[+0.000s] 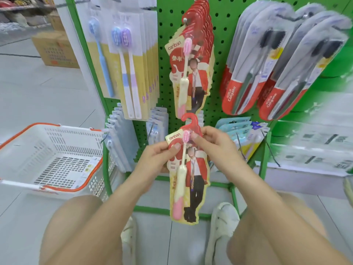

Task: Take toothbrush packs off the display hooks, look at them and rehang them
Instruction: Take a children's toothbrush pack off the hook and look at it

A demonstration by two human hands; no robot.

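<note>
Red-and-cream card toothbrush pack with pink brush (188,175) off its hook, below hanging red stack (196,54). Left hand (158,157), right hand (212,142) pinch its top edges. Risk: small red hanger loop (190,120) misses peg, pack drops.

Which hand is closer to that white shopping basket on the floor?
The left hand. It grips the left edge of the toothbrush pack, on the side of the basket; the right hand pinches the pack's top, farther from the basket.

Red-cream pack (188,169), pink brush; green pegboard (223,20); white-orange basket (57,134).
</note>
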